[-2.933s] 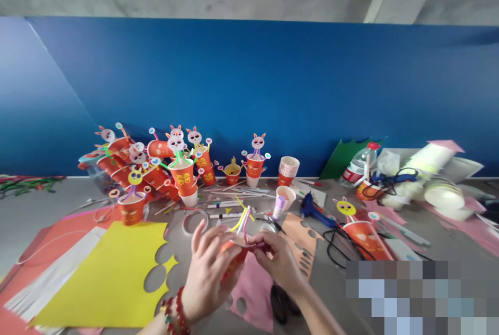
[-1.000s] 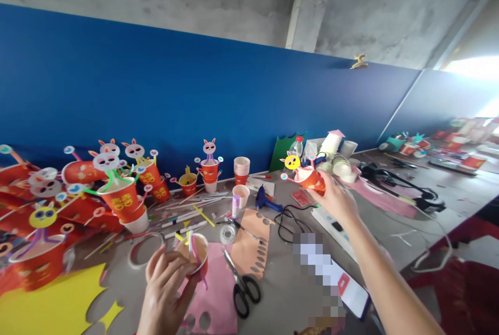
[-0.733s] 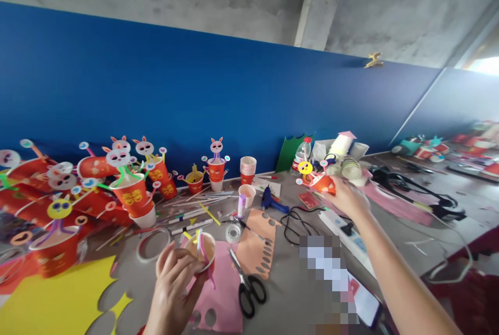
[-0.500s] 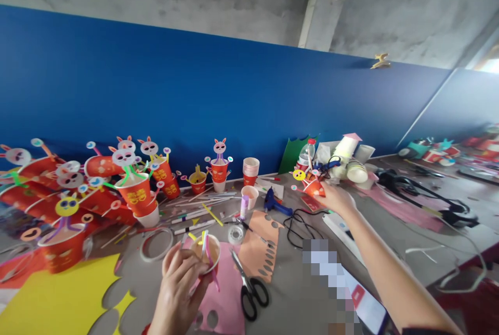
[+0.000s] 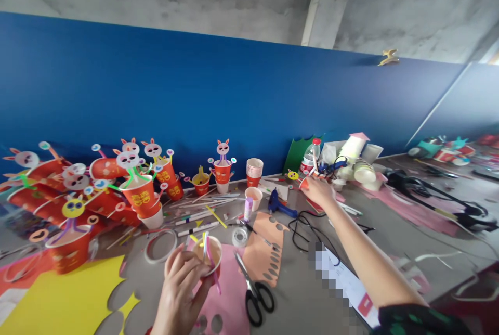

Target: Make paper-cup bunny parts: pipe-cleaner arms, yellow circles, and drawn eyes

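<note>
Paper cup (image 5: pixel 214 255) in left fingers (image 5: pixel 192 268), red cup (image 5: pixel 303 184) in right fingers (image 5: pixel 315 188) near desk's (image 5: pixel 296 288) back edge; released tilted, might topple.

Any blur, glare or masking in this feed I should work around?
Head view: the left hand and the orange-red paper cup it holds look fairly clear; head view: the red-and-teal items at far right look soft; head view: square mosaic blocks mask part of the flat, white-screened phone; head view: the blue partition pales toward its right end, without strong glare.
</note>
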`<state>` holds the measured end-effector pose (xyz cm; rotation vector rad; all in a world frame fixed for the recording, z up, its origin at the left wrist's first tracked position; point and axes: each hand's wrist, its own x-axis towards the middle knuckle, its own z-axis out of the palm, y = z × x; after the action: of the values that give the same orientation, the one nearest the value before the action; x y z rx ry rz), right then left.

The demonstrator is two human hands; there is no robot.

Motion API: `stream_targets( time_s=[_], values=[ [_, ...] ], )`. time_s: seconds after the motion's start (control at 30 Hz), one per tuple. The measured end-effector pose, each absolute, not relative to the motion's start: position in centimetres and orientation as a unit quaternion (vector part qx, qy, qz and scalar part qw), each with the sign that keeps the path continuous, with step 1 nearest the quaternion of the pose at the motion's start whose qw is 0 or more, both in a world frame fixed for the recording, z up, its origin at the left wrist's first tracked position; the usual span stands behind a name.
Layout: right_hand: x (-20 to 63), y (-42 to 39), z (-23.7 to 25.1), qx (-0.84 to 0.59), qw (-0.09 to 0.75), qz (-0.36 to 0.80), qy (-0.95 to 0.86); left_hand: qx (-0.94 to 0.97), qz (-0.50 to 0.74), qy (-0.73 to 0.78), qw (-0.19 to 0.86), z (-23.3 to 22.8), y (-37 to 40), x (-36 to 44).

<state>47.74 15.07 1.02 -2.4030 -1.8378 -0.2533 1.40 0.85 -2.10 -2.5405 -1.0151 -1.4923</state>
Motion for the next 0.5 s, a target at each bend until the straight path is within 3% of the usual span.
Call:
stream_targets(
  time_s=[0.23, 0.5],
  values=[
    [42.5, 12.7, -3.1, -0.673, 0.06, -0.018, -0.737, -0.807, -0.477, -0.346, -0.041, -1.8, 0.3, 1.8],
    [43.4, 15.1, -4.0, -0.635, 0.083, 0.004, -0.768, -0.81, -0.479, -0.338, -0.026, -1.8, 0.4, 1.8]
  ],
)
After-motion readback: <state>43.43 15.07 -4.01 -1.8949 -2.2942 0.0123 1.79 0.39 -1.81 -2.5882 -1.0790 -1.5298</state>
